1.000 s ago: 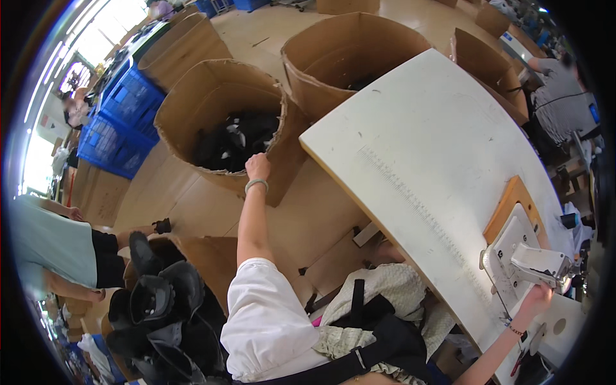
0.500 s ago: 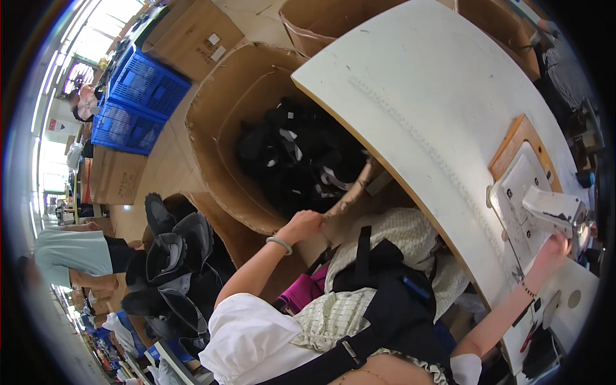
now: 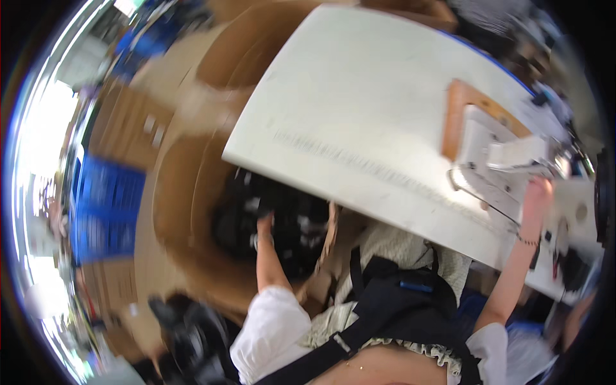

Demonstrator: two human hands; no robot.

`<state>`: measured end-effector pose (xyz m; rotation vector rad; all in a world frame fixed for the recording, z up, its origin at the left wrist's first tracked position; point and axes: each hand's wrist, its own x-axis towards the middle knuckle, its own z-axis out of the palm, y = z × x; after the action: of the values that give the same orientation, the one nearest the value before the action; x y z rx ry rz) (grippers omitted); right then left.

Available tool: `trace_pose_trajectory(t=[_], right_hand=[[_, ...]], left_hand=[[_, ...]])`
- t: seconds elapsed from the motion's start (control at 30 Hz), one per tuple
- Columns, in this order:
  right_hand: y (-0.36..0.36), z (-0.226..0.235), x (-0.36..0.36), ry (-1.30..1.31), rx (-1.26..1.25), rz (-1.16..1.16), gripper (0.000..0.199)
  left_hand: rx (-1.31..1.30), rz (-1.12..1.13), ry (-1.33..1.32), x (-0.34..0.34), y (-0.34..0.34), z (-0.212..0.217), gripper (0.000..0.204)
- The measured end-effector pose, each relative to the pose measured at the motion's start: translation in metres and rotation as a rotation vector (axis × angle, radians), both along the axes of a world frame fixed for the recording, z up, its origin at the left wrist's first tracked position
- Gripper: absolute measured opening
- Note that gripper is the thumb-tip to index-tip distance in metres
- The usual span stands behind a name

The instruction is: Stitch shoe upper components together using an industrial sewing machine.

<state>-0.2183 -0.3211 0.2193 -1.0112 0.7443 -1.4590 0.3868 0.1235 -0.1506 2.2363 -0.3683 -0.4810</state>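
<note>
My left hand [image 3: 264, 226] reaches down into a large cardboard box [image 3: 172, 212] on the left. It is at a heap of black pieces [image 3: 295, 212] with small white patches. Blur and the dark pieces hide its fingers, so a hold cannot be made out. On the right, my right hand [image 3: 539, 190] is raised beside the head of a white sewing machine [image 3: 523, 155]. Its fingertips are smeared, and whether they grip a part of the machine is unclear. The machine sits in the white table [image 3: 359, 90].
The table's edge [image 3: 282, 176] overhangs part of the box. Another cardboard box [image 3: 256, 42] stands beyond it. Blue plastic crates [image 3: 108, 208] and closed cartons [image 3: 131, 125] are at the left. Black boot-like items [image 3: 196, 333] lie heaped at the lower left.
My left hand has left the box's near rim and gone inside onto the black pieces. The whole view has swung round. My right hand stays at the sewing machine.
</note>
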Motion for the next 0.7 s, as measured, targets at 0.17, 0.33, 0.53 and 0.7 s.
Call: trace_pose_trajectory(t=[0.17,0.33,0.53,0.7], right_hand=[[0.029,0.015,0.034,-0.040,-0.065,0.008,0.031],[0.042,0.043,0.064,-0.004,-0.076,-0.027,0.037],[0.053,0.064,0.082,0.022,-0.077,-0.073,0.048],[0.053,0.069,0.082,0.051,-0.090,-0.088,0.053]], left_hand=[[-0.194,0.214,0.152,-0.011,-0.044,-0.035,0.044],[-0.293,0.258,0.188,-0.010,-0.041,-0.014,0.035],[0.132,0.300,-0.433,0.011,-0.004,0.023,0.040],[0.175,0.690,-0.625,-0.017,0.033,0.177,0.042]])
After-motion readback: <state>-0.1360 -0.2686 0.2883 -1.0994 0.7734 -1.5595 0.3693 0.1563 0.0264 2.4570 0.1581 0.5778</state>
